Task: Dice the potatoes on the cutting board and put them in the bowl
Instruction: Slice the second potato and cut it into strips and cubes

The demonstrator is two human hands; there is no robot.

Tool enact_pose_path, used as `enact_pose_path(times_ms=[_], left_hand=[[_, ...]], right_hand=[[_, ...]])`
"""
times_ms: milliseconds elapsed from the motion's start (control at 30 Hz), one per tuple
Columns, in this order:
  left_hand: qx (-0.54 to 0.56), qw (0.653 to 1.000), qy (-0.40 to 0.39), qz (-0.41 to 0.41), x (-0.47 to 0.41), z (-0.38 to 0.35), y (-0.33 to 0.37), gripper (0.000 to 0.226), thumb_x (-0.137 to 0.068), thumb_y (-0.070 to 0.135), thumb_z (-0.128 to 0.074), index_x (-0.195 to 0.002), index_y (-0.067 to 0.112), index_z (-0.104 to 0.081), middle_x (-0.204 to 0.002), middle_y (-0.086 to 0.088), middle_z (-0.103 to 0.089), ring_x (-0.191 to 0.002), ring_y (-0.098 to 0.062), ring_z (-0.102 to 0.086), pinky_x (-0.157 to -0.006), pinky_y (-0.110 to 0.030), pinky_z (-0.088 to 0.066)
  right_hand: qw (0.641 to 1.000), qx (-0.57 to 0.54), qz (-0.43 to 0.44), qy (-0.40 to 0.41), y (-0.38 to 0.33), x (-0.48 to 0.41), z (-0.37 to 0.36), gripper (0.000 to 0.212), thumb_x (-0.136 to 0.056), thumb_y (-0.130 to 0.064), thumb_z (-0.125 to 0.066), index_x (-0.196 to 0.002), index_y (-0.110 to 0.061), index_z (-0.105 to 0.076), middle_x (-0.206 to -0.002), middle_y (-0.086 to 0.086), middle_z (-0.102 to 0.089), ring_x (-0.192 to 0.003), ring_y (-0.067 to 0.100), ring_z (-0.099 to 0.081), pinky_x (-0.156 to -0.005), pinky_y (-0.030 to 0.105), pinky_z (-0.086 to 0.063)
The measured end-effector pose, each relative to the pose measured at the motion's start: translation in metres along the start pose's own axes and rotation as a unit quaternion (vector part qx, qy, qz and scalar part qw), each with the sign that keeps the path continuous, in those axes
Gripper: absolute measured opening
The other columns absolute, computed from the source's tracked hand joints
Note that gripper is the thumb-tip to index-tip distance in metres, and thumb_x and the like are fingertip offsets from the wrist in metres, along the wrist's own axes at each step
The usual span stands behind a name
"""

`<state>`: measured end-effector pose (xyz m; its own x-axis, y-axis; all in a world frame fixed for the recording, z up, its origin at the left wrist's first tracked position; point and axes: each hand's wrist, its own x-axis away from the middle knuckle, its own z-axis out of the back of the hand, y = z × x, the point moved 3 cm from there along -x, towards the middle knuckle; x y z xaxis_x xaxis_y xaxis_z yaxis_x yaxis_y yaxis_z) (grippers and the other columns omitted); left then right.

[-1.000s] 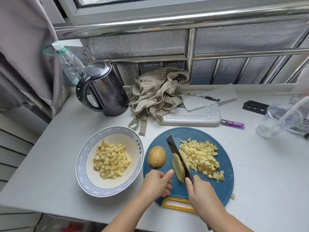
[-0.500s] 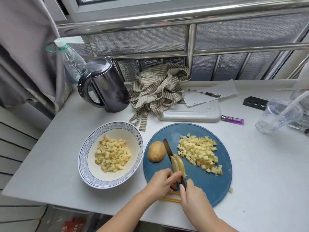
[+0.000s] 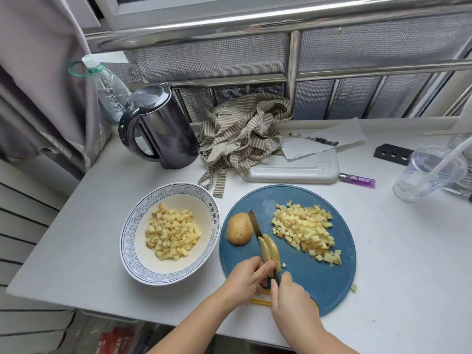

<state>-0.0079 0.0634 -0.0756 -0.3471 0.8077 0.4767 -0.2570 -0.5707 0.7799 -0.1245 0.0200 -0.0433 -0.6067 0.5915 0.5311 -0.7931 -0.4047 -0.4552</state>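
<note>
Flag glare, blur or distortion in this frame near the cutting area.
Head view: soft daylight, only faint shadows beside the white blue-rimmed ceramic bowl. Head view: bright glare streak along the polished steel window rail. Head view: wide-angle distortion bows that rail and stretches the clear plastic cup at the right edge. Head view: the dark-bladed kitchen knife and pale potato slices look sharp.

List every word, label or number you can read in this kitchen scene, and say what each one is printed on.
Nothing here can be read for certain.
Bowl: four blue characters in a column on the inner wall, too blurred to read.
Lighter: pale print on purple, too small to read.
Red packet below the table: white print, blurred.
No other text shows.
</note>
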Motion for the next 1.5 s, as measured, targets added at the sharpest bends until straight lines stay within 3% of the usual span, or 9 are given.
enact_pose_path(times_ms=[533, 867, 967, 1067, 1167, 1233, 1300, 1400, 1500], left_hand=[[-0.049, 0.999, 0.009, -0.006, -0.005, -0.003, -0.003, 0.040, -0.090, 0.056, -0.050, -0.074, 0.020, -0.045, -0.068, 0.010, -0.050, -0.060, 0.000, -0.043, -0.054, -0.015, -0.033], [-0.098, 0.994, 0.036, -0.012, -0.006, -0.010, 0.013, 0.042, -0.094, 0.053, -0.048, -0.068, 0.021, -0.040, -0.064, 0.009, -0.047, -0.058, -0.004, -0.041, -0.056, -0.020, -0.032], [-0.129, 0.988, 0.080, -0.029, -0.008, -0.002, 0.019, 0.035, -0.094, 0.040, -0.050, -0.066, 0.021, -0.039, -0.064, 0.007, -0.047, -0.059, -0.008, -0.041, -0.061, -0.028, -0.034], [-0.140, 0.981, 0.128, -0.038, -0.008, 0.005, 0.023, 0.026, -0.085, 0.034, -0.055, -0.067, 0.021, -0.042, -0.063, 0.004, -0.051, -0.062, -0.014, -0.046, -0.064, -0.032, -0.039], [-0.078, 0.987, 0.132, -0.053, -0.009, 0.001, 0.031, 0.026, -0.086, 0.039, -0.059, -0.075, 0.017, -0.050, -0.072, -0.001, -0.060, -0.066, -0.013, -0.051, -0.067, -0.034, -0.045], [-0.076, 0.988, 0.107, -0.076, -0.012, -0.009, 0.037, 0.025, -0.089, 0.043, -0.058, -0.089, 0.017, -0.056, -0.085, 0.002, -0.060, -0.076, -0.010, -0.054, -0.070, -0.026, -0.045], [-0.138, 0.976, 0.123, -0.112, -0.014, -0.016, 0.039, 0.035, -0.090, 0.046, -0.051, -0.110, 0.017, -0.056, -0.104, 0.005, -0.057, -0.096, -0.011, -0.055, -0.081, -0.021, -0.043], [-0.324, 0.915, 0.168, -0.170, -0.015, -0.022, 0.034, 0.055, -0.080, 0.054, -0.043, -0.123, 0.020, -0.051, -0.125, -0.004, -0.057, -0.117, -0.025, -0.055, -0.096, -0.038, -0.049], [-0.412, 0.892, 0.162, -0.092, -0.023, -0.026, 0.029, 0.070, -0.075, 0.066, -0.035, -0.129, 0.024, -0.049, -0.131, -0.012, -0.058, -0.118, -0.035, -0.057, -0.090, -0.048, -0.050]], right_hand=[[0.999, -0.012, -0.040, 0.010, 0.005, -0.007, -0.006, 0.020, -0.105, -0.037, -0.025, -0.097, -0.019, -0.031, -0.116, 0.006, -0.062, -0.112, 0.026, -0.059, -0.072, 0.032, -0.031], [0.997, -0.035, -0.062, 0.009, 0.013, -0.013, -0.010, 0.024, -0.105, -0.037, -0.026, -0.100, -0.017, -0.039, -0.112, 0.007, -0.062, -0.108, 0.026, -0.059, -0.083, 0.034, -0.042], [0.995, -0.085, -0.045, 0.011, 0.020, -0.016, -0.007, 0.026, -0.104, -0.037, -0.032, -0.094, -0.018, -0.046, -0.099, 0.006, -0.063, -0.096, 0.025, -0.060, -0.080, 0.035, -0.046], [0.982, -0.179, -0.025, 0.057, 0.031, -0.015, 0.014, 0.031, -0.103, -0.033, -0.041, -0.076, -0.018, -0.046, -0.074, 0.001, -0.058, -0.072, 0.018, -0.055, -0.066, 0.033, -0.038], [0.953, -0.279, -0.009, 0.118, 0.041, -0.013, 0.038, 0.036, -0.101, -0.029, -0.046, -0.069, -0.013, -0.045, -0.058, 0.002, -0.049, -0.054, 0.017, -0.044, -0.057, 0.036, -0.035], [0.941, -0.308, -0.001, 0.140, 0.050, -0.016, 0.048, 0.036, -0.100, -0.029, -0.047, -0.068, -0.014, -0.044, -0.054, -0.002, -0.043, -0.051, 0.017, -0.041, -0.056, 0.038, -0.037], [0.941, -0.302, -0.005, 0.150, 0.060, -0.018, 0.054, 0.034, -0.100, -0.032, -0.046, -0.070, -0.014, -0.047, -0.055, -0.001, -0.046, -0.052, 0.019, -0.044, -0.056, 0.044, -0.043], [0.942, -0.303, -0.005, 0.146, 0.072, -0.016, 0.058, 0.031, -0.100, -0.032, -0.046, -0.072, -0.018, -0.049, -0.056, 0.001, -0.049, -0.052, 0.020, -0.047, -0.056, 0.045, -0.047], [0.943, -0.307, -0.001, 0.131, 0.079, -0.013, 0.058, 0.029, -0.100, -0.031, -0.047, -0.073, -0.020, -0.049, -0.057, 0.001, -0.050, -0.052, 0.019, -0.046, -0.055, 0.042, -0.044]])
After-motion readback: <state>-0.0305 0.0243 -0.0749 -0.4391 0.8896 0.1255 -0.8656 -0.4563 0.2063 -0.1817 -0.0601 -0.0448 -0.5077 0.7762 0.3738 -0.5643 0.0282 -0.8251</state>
